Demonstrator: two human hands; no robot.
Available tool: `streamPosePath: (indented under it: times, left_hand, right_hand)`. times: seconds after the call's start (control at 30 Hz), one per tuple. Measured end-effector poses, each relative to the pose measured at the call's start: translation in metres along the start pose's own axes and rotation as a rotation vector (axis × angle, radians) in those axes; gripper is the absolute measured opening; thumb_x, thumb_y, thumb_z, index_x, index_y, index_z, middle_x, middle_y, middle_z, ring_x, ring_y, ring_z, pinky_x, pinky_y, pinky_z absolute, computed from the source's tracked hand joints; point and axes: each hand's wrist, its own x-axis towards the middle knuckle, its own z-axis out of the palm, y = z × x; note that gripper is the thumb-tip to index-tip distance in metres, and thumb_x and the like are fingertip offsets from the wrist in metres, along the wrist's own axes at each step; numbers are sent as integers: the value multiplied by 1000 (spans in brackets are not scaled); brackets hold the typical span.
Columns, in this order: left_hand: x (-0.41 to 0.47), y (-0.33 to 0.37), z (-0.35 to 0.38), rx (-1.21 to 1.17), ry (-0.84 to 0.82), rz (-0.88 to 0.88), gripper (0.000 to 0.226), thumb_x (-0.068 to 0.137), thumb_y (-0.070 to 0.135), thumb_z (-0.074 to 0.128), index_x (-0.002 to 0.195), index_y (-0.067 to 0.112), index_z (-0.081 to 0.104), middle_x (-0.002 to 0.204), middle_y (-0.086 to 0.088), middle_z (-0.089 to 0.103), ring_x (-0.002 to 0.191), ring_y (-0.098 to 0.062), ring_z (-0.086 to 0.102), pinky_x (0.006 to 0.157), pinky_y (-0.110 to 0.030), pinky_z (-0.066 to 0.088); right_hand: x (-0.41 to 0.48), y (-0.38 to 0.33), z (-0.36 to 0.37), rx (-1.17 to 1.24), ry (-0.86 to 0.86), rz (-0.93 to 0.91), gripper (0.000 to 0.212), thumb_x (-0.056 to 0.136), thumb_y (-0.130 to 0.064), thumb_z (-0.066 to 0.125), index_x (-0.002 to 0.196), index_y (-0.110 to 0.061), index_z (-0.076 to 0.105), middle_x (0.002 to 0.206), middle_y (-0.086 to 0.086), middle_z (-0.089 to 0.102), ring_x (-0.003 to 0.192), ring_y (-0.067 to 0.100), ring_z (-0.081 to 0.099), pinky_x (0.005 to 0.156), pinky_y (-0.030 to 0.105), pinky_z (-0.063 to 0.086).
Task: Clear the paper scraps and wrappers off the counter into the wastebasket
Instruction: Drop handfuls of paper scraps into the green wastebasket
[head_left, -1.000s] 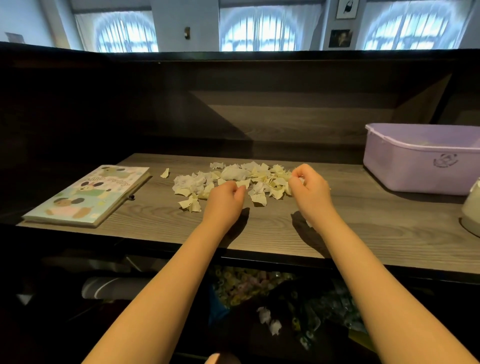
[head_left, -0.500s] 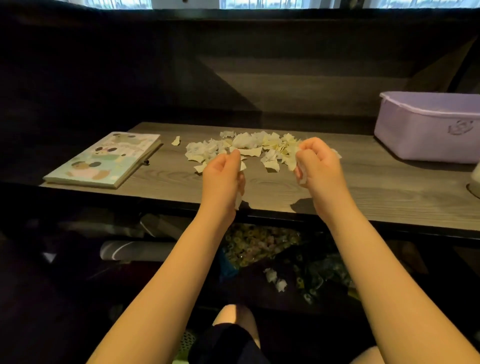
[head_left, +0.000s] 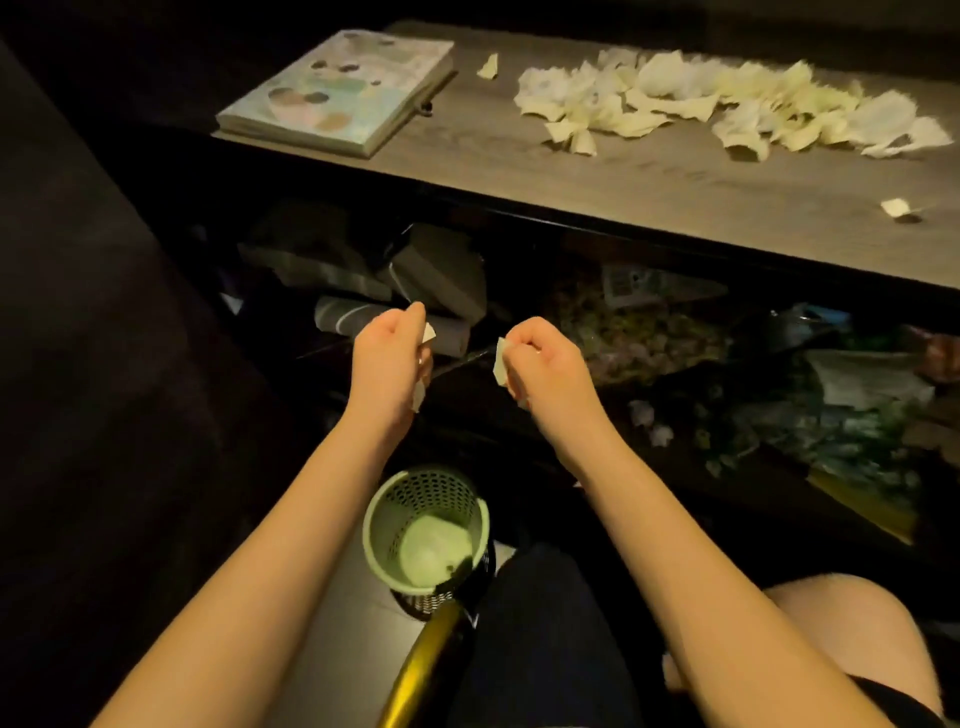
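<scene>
The green wastebasket (head_left: 415, 493) stands low between the forearms, its base hard to make out. Past it, the left hand (head_left: 389, 358) and the right hand (head_left: 540, 358) each have a curled grip on paper scraps (head_left: 500, 361), mostly hidden in the fists. Beyond, the scrap pile (head_left: 727, 104) lies on the counter (head_left: 623, 176).

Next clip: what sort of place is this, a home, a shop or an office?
Probably a lived-in home or small-shop counter, dimly lit, though I can't tell which. There is a wood-grain counter with a picture book, cluttered storage beneath it, and a small green wastebasket on the floor.
</scene>
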Motion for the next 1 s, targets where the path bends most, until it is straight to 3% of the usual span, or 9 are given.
streamPosePath:
  times: [0.1,0.2,0.27,0.4,0.5,0.6,0.7,0.83,1.0]
  left_hand:
    - [19,-55,-27,130,106,-65,41,95,25,48,57,20,35,39,9,35,38,-7,32,40,-22,25]
    - [33,-111,-46,337,158,-113,41,92,29,50,55,17,36,50,-3,36,49,-16,34,54,-32,30]
    - [37,-142,-54,473,136,-147,40,94,25,51,57,12,42,53,-4,38,53,-16,36,60,-32,30]
    - [37,-187,-60,724,31,-237,41,95,24,50,57,11,39,56,1,40,64,-20,43,60,-30,24]
    - [40,-215,-65,889,-63,-296,40,96,28,48,60,12,39,62,-2,46,75,-28,51,62,-30,27]
    - [46,-236,-68,1128,-189,-291,33,97,34,43,79,7,55,88,-14,63,92,-32,59,68,-34,38]
    - [57,-256,-69,1329,-382,-255,36,98,37,39,99,6,58,105,-12,65,101,-30,60,72,-34,43]
    - [71,-280,-68,1380,-523,-298,34,96,38,45,106,7,56,109,-12,64,103,-30,60,78,-37,45]
    - [73,-298,-73,1379,-541,-367,51,87,41,57,125,8,46,129,-16,51,117,-34,51,94,-43,43]
  right_hand:
    - [12,43,29,-98,-48,120,24,85,-12,49,62,-19,47,49,-9,46,49,8,40,55,28,32]
    - [20,88,50,-220,-121,201,21,87,-13,49,67,-19,48,62,-3,52,60,9,46,56,26,35]
    - [26,116,58,-313,-186,249,16,90,-17,49,74,-18,49,74,1,56,70,14,50,61,29,36]
    - [40,161,70,-505,-301,301,7,92,-20,46,88,-14,48,88,9,59,86,28,56,70,33,39]
    - [50,188,78,-733,-433,316,15,94,-21,41,100,-9,49,102,18,63,96,36,58,72,37,39]
    - [57,212,86,-953,-598,273,19,95,-19,39,108,-7,47,106,18,63,98,39,60,70,38,40]
    - [62,230,93,-1005,-684,252,22,94,-18,40,110,-5,46,110,18,63,102,37,60,76,40,44]
    - [71,242,100,-1041,-704,287,26,94,-19,40,115,-5,48,117,18,61,108,35,59,86,39,45]
    - [79,246,101,-1029,-696,237,34,97,-18,40,127,-7,52,131,13,55,123,26,50,101,29,35]
